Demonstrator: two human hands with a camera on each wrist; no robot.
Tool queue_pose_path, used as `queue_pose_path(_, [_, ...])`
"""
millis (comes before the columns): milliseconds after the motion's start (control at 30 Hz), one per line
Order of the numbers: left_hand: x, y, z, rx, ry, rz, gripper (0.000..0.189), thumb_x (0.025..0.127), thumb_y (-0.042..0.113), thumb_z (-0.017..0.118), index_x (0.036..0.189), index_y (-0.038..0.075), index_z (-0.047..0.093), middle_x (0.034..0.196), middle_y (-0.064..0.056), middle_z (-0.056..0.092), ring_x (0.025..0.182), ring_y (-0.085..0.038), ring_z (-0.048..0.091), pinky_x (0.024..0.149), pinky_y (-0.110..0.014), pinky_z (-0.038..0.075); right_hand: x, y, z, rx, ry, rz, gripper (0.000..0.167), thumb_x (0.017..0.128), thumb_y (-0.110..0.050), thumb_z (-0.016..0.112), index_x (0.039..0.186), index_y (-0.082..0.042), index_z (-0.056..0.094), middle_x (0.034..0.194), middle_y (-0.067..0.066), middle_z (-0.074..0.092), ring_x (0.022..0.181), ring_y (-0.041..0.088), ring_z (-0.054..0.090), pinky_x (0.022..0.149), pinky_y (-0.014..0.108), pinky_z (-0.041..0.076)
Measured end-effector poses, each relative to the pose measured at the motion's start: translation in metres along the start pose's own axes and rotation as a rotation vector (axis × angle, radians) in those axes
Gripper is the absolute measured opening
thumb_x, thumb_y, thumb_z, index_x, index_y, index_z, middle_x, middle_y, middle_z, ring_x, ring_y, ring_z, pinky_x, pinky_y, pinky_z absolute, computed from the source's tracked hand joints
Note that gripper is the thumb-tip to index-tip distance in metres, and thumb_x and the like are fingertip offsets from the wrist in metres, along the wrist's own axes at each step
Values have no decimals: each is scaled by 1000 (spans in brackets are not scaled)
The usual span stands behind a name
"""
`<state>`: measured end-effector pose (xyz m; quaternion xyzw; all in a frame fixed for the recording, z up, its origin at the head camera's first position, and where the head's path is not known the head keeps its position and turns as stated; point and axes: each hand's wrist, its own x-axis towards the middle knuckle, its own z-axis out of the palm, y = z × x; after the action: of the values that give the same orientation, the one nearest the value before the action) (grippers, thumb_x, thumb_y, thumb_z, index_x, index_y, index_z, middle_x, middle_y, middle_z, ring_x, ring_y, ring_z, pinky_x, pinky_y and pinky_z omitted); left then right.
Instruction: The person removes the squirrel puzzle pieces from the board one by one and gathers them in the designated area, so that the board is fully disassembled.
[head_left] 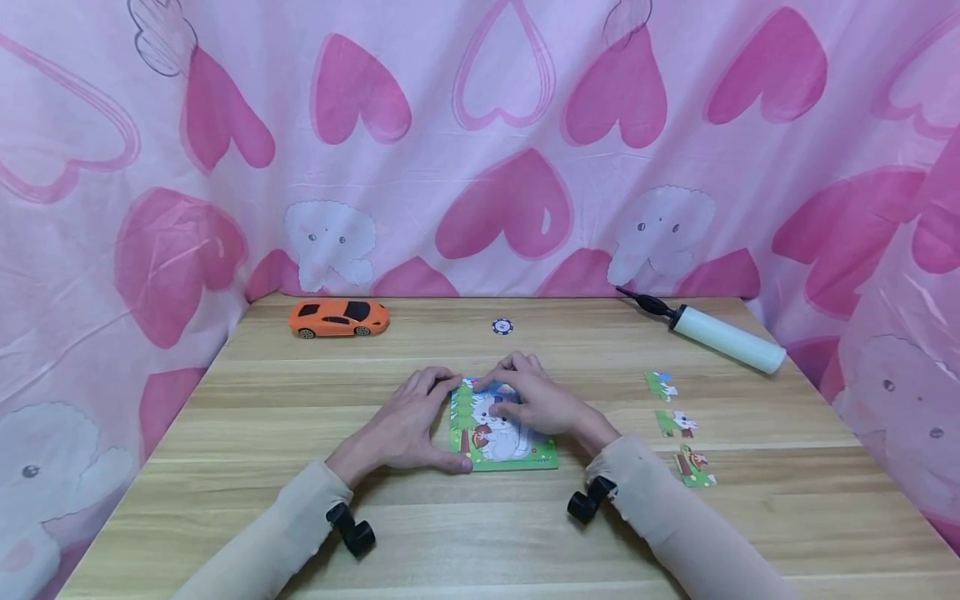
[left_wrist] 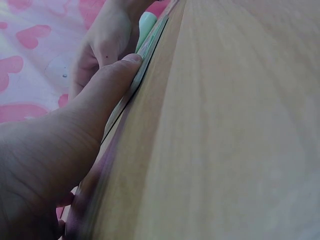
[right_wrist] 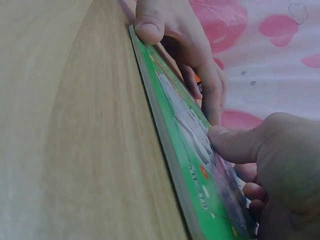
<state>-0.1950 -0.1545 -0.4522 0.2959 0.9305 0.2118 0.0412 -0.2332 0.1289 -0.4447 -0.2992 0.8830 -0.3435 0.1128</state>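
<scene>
Wooden table (head_left: 480, 533), right hand (head_left: 542, 402) partly hiding puzzle (head_left: 504, 443)

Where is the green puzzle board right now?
In the head view, the green puzzle board lies mid-table, left of three loose pieces, the left hand at its left edge and the right hand on it.

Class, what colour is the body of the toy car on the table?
Orange; the toy car shows best in the head view.
</scene>
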Motion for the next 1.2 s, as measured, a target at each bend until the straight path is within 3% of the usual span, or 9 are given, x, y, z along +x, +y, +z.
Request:
queue_pose_path(400, [0, 0, 1, -3, -8, -10, 137, 74, 90, 82, 175, 11, 35, 173, -7, 34, 157, -27, 35, 135, -54, 30, -1, -1, 0, 25, -3, -2, 41, 108, -25, 76, 147, -34, 71, 139, -3, 53, 128, 21, 41, 107, 45, 42])
queue_pose_path(700, [1, 0, 0, 6, 4, 0, 137, 74, 90, 83, 174, 10, 36, 172, -8, 36, 156, -27, 36, 134, -54, 31, 2, -4, -2, 48, 45, 56, 50, 101, -23, 85, 147, -18, 68, 142, -4, 60, 132, 20, 48, 118, 46, 47])
queue_pose_path(1200, [1, -1, 1, 1, 8, 6, 135, 74, 90, 82, 173, 10, 37, 171, -7, 36, 155, -27, 36, 134, -55, 32, -2, -2, -14, 60, 0, 58, 49, 103, -16, 82, 150, -28, 72, 138, -3, 58, 132, 22, 48, 116, 50, 48])
